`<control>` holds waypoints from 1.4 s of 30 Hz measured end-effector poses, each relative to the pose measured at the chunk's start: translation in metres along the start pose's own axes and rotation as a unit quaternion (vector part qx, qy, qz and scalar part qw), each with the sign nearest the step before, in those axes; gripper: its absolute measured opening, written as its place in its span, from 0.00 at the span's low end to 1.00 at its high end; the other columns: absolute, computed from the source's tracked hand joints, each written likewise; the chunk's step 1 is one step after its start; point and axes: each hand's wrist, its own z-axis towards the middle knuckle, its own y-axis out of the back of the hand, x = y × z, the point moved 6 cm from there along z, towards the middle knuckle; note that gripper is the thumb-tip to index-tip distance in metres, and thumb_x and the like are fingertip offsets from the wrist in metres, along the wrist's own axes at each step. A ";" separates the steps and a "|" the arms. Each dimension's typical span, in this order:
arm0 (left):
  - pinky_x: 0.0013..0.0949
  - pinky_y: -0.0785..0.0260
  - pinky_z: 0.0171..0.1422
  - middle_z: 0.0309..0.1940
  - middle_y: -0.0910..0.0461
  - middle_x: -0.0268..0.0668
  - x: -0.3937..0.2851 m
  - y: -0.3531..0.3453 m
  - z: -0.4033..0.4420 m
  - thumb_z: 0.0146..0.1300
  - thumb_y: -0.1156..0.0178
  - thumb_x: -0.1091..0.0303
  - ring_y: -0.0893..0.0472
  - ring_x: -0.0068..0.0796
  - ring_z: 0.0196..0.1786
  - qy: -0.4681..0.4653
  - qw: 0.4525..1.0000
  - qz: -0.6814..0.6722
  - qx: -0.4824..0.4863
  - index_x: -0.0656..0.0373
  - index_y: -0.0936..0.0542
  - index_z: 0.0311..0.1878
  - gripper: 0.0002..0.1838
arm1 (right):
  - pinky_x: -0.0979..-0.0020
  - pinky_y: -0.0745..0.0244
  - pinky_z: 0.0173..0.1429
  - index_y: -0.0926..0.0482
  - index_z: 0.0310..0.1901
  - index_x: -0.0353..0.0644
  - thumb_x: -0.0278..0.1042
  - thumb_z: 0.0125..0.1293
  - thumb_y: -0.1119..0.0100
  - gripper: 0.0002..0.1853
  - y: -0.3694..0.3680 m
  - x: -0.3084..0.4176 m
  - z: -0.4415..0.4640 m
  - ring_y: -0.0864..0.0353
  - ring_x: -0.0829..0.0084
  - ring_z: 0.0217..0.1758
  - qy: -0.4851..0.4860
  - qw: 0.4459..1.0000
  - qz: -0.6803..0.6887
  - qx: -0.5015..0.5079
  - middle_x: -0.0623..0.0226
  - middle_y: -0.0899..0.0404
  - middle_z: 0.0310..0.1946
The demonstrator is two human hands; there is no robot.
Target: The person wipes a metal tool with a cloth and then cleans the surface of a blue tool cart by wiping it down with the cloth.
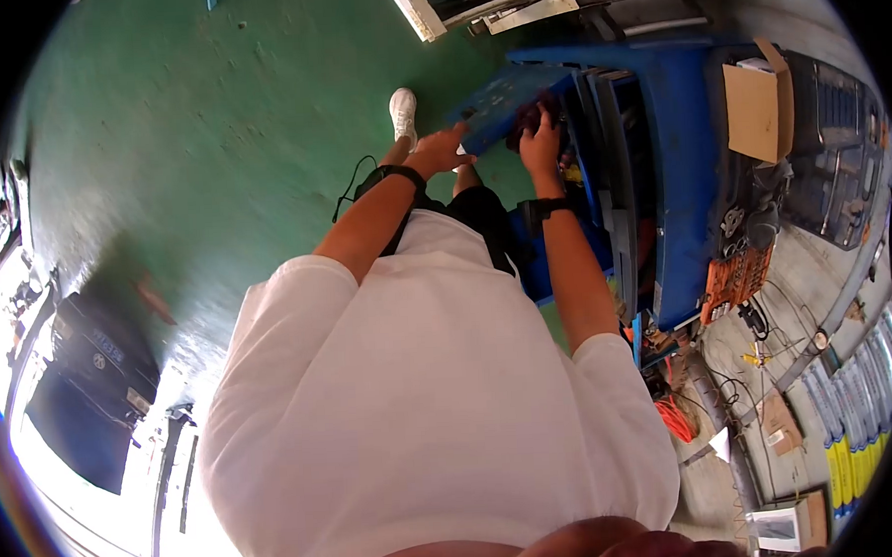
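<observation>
- Far left: dark case, beside the green floor.
- Left hand: open and apparently empty, thumb parted from the fingers, which reach to the near left end of the blue panel; contact cannot be told.
- Dark reddish item: at the right end of the blue panel, to the right of the left hand and at the right hand's fingertips. Its long axis appears oblique, though its outline is indistinct and its kind cannot be told.
- Right hand: the nearer of the two, fingers bent around the item, which lies just beyond and slightly left of the palm.
- Right: blue cabinet, its open side next to the right hand; the cardboard box and orange tool set lie farther right.
</observation>
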 end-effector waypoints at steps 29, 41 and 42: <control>0.31 0.27 0.57 0.53 0.23 0.38 0.040 -0.021 0.043 0.70 0.46 0.58 0.20 0.30 0.53 0.031 0.849 -0.524 0.065 0.52 0.31 0.65 0.22 | 0.67 0.22 0.46 0.32 0.65 0.38 0.39 0.65 0.33 0.31 -0.005 -0.028 -0.021 0.18 0.70 0.39 -0.114 0.981 0.098 0.121 0.59 0.19 0.44; 0.44 0.36 0.69 0.64 0.27 0.47 -0.053 0.009 0.119 0.62 0.40 0.43 0.26 0.49 0.65 -0.074 0.945 -0.319 -0.014 0.46 0.30 0.68 0.33 | 0.66 0.15 0.48 0.39 0.65 0.25 0.21 0.65 0.39 0.30 -0.019 -0.029 -0.024 0.16 0.64 0.46 -0.228 0.920 0.292 0.130 0.47 0.20 0.47; 0.44 0.36 0.68 0.63 0.26 0.47 -0.047 -0.003 0.129 0.62 0.40 0.46 0.26 0.49 0.64 -0.100 0.944 -0.315 -0.012 0.45 0.29 0.68 0.32 | 0.66 0.15 0.48 0.39 0.65 0.25 0.21 0.65 0.39 0.30 -0.018 -0.030 -0.023 0.16 0.64 0.46 -0.229 0.919 0.294 0.128 0.47 0.20 0.47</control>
